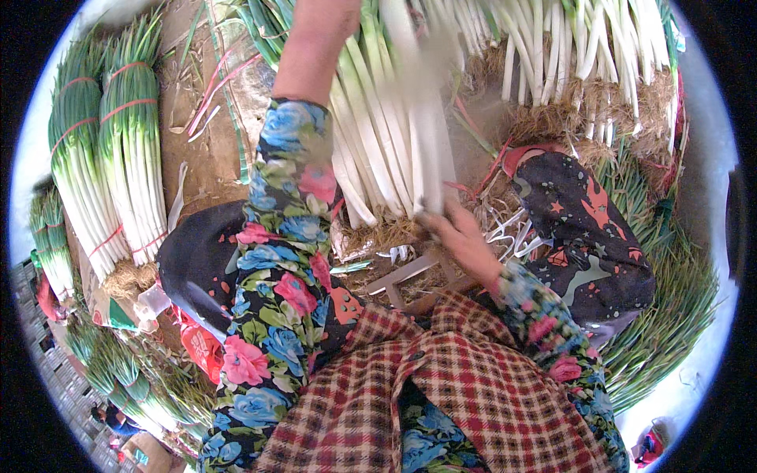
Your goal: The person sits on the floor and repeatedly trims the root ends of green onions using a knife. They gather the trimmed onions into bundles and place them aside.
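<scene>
My left forearm (313,59), in a floral sleeve, reaches up past the top rim, and my left hand is out of view. Low in the middle, my right hand (464,236) has its fingers closed around the root end of a thick white green onion stalk (434,154). Motion blurs that stalk and my fingertips. Beside it lies a row of large green onions (369,136), white stems and brown roots (378,233) towards me. My left sleeve covers part of this row.
Tied green onion bundles (133,154) stand at the left. More green onions (544,59) lie at the upper right, roots towards me. A heap of green leaves (668,284) is beyond my right knee (585,236). Pink ties (216,88) and white strips (517,233) lie on the ground.
</scene>
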{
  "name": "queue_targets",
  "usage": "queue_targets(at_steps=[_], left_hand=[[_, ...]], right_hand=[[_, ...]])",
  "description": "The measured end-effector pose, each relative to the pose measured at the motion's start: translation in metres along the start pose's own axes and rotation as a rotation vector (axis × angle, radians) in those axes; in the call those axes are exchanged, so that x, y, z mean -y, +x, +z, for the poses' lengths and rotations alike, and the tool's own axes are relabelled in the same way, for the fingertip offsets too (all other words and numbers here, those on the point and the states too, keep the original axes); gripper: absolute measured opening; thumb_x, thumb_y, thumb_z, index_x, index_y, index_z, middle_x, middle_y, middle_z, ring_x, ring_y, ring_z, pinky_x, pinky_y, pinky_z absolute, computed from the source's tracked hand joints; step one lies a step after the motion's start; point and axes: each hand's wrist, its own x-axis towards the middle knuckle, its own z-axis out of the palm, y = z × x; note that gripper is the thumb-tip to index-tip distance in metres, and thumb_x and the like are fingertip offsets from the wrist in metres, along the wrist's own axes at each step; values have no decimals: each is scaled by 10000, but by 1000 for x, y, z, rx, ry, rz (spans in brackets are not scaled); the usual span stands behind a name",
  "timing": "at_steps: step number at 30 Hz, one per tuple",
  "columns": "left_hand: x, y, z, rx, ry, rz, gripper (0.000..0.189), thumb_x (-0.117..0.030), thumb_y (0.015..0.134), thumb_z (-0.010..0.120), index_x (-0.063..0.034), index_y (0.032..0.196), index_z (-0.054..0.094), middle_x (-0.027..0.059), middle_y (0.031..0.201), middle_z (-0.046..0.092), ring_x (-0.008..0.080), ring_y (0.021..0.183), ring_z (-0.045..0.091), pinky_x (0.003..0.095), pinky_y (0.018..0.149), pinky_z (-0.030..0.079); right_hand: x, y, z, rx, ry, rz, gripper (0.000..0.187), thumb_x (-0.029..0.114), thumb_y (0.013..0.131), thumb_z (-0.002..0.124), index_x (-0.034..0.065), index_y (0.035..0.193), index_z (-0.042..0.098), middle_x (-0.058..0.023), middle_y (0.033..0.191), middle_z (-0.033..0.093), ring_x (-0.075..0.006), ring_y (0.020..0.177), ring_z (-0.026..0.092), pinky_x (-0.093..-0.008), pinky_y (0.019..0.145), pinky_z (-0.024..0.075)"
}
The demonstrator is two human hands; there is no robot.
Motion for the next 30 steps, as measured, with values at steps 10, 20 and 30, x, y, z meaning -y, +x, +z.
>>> queue_targets(at_steps=[10, 20, 30], left_hand=[[196, -88, 35, 347, 795, -46, 779, -183, 665, 772, -141, 1373, 449, 187, 1335, 498, 349, 1294, 397, 436, 1071, 338], [195, -95, 34, 401, 1419, 468, 656, -411, 686, 743, -201, 1264, 513, 49, 1442, 391, 332, 1361, 293, 552, 1041, 316], [192, -94, 18, 562, 1464, 411, 581, -478, 816, 589, -165, 1293, 478, -12, 1411, 429, 317, 1282, 392, 580, 1014, 301]], right_hand=[[-130, 63, 25, -213, -237, 227, 362, 270, 839, 597, -57, 992, 582, -306, 926, 613, -451, 901, 594, -485, 783, 464], [-134, 60, 29, -306, -429, 105, 285, 220, 811, 621, -48, 896, 576, -284, 844, 617, -447, 835, 603, -495, 753, 470], [-129, 59, 37, -229, -583, 99, 255, 179, 800, 630, -18, 923, 525, -261, 871, 591, -462, 824, 576, -539, 721, 459]])
